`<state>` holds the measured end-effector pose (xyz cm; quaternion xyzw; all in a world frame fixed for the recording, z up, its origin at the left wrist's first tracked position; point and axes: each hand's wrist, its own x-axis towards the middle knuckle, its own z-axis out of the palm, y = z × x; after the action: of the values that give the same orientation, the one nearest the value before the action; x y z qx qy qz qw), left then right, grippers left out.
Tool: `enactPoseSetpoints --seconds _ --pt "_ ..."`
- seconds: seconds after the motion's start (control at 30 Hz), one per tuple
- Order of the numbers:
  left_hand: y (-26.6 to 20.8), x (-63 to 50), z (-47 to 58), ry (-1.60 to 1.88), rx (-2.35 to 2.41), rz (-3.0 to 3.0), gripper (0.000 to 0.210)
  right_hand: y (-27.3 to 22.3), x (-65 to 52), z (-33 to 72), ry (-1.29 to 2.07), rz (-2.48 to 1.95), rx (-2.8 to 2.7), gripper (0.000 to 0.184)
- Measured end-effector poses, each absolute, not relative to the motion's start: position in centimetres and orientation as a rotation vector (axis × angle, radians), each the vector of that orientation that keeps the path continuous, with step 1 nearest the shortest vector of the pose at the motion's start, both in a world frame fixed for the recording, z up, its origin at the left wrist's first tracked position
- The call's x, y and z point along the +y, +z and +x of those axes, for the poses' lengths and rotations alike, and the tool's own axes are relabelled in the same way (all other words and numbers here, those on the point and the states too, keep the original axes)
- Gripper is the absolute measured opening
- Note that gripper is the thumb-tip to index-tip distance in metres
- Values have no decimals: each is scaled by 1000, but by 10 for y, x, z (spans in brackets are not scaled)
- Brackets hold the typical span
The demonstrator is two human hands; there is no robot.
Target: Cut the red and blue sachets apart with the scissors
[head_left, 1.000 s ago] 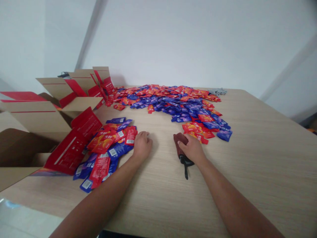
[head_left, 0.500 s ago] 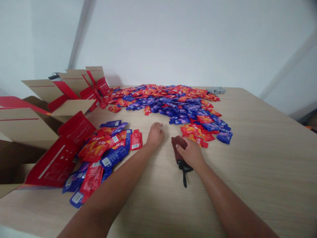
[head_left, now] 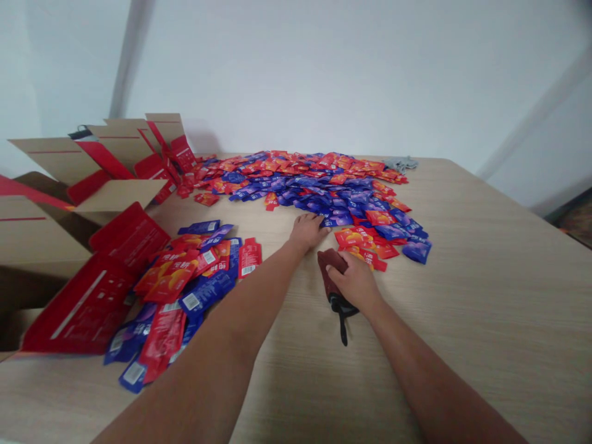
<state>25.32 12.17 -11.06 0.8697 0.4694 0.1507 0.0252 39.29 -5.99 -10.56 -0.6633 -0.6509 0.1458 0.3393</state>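
Observation:
Reaching forward to the near edge of the large pile, my left hand (head_left: 309,232) has its fingers spread and its fingertips at a blue-purple sachet (head_left: 336,220). Whether they touch it I cannot tell. My right hand (head_left: 355,280) is wrapped round a brown-and-black item with a strap (head_left: 330,271), resting on the table; its brown body looks soft, and the black strap points toward me. Just beyond that hand lie several red-orange sachets (head_left: 356,237). The large pile of sachets (head_left: 296,182), red and blue mixed, stretches across the back.
On the left, a smaller heap of red and blue sachets (head_left: 180,274) lies beside open cardboard boxes (head_left: 87,290) with red outer sides. A single red sachet (head_left: 250,256) is at that heap's right edge. Grey cloth (head_left: 401,164) sits at the table's (head_left: 485,296) far right, near the wall.
My left hand has moved forward and to the right, up to the pile's edge, and its fingers have stretched out. My right hand stays round the brown-and-black item. The view has shifted slightly.

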Motion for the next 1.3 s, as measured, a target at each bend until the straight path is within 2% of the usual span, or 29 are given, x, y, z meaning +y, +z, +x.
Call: enactPoseSetpoints --seconds 0.13,0.27,0.43,0.6,0.77,1.07,1.2,1.3 --pt "-106 126 267 417 1504 2689 39 -104 -61 392 414 -1710 -1683 18" --pt "-104 120 274 371 1521 2699 33 -104 -61 393 427 -1699 -1690 16" --pt "-102 111 271 390 1469 2761 36 -108 -58 395 420 -1701 -1666 19" --pt "-106 117 261 372 1307 2855 55 -108 -57 395 421 -1651 -1682 17" --pt "-112 134 260 328 1344 2860 63 -105 -58 392 447 -1624 -1699 13" --pt "-103 140 280 289 1332 2958 33 -102 -60 392 437 -1634 -1697 12" --pt "-103 132 276 334 1313 2997 34 -104 -58 393 430 -1625 -1696 13" --pt "-103 131 269 375 1297 3011 43 -104 -59 394 432 -1625 -1669 14"
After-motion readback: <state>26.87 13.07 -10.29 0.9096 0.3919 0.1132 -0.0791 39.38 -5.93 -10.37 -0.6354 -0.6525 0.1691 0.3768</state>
